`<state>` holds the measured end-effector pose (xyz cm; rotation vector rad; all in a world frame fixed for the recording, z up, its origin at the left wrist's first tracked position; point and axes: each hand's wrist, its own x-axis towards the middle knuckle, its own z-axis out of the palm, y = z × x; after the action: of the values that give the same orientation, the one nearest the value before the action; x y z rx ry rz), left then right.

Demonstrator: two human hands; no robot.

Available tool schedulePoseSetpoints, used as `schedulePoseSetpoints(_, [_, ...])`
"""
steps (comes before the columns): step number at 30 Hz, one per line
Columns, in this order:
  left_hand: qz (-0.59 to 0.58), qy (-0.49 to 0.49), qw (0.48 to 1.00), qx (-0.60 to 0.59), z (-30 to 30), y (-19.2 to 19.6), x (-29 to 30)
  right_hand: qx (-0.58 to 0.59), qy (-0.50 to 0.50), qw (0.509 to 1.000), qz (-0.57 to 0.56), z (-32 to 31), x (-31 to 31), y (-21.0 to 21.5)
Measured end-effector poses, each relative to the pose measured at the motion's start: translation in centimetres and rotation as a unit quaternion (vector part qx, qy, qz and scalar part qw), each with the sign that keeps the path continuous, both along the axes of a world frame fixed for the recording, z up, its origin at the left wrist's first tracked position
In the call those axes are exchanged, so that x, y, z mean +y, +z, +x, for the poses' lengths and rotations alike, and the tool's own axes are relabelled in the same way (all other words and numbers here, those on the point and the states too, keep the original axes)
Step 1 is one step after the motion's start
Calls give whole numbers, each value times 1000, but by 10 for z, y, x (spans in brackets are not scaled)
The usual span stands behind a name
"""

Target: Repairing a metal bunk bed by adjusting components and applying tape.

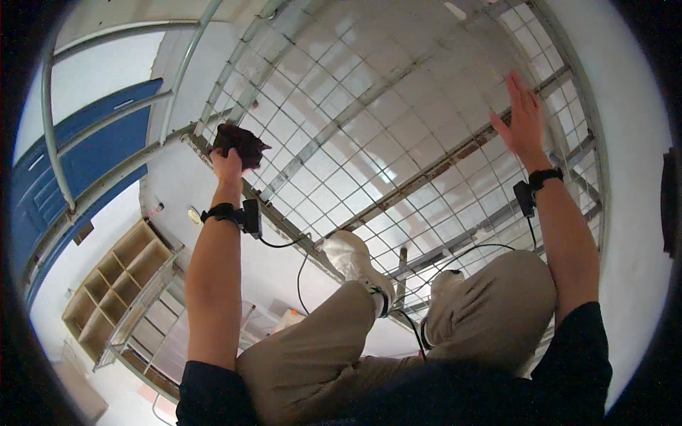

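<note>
My left hand is closed round a crumpled dark maroon cloth. The cloth lies against the left metal side rail of a wire-mesh bed base. My right hand is empty, its fingers stretched out and the thumb apart. It is over the right part of the mesh, beside the end of a rusty crossbar; whether it touches the metal I cannot tell. Each wrist wears a black band with a small box and a cable.
My knees are bent and my white shoes are on the bed base. A white wall runs close along the right. Bent metal guard rails, a blue door-like panel and a wooden cubbyhole shelf are at the left. Black cables hang near my legs.
</note>
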<state>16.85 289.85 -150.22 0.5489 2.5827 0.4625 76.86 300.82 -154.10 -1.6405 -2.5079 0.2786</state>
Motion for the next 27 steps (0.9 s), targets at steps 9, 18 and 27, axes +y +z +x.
schedulePoseSetpoints(9, [279, -479, 832, 16, 137, -8, 99, 7, 8, 1000, 7, -15, 8, 6])
schedulePoseSetpoints(18, [-16, -495, 859, 131, 84, 28, 58, -21, 4, 1000, 16, -10, 5, 2])
schedulePoseSetpoints(27, [76, -48, 995, 36, -68, -1, -28, 17, 9, 999, 41, -13, 6, -10])
